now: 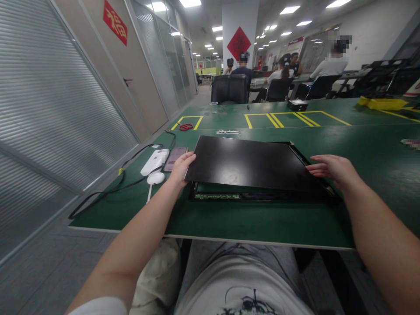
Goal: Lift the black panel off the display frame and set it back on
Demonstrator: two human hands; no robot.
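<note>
A thin black display panel (243, 164) lies tilted over a black frame (285, 197), its left end raised. My left hand (182, 168) pinches the panel's left edge. Along the front side of the frame, a strip of green circuit board (217, 196) shows beneath the panel. My right hand (334, 168) is at the panel's right end, fingers stretched out and apart, with fingertips at the edge of the panel and frame. Whether they press on the panel or only on the frame, I cannot tell. Most of the frame's inside is hidden under the panel.
Left of the panel are a phone (176, 158), a white device (154, 162), a round white piece (155, 178) and black cables (123, 177). Red-handled scissors (186, 127), small white pieces (227, 131) and a plastic cup (214, 107) are farther back on the green table (256, 223).
</note>
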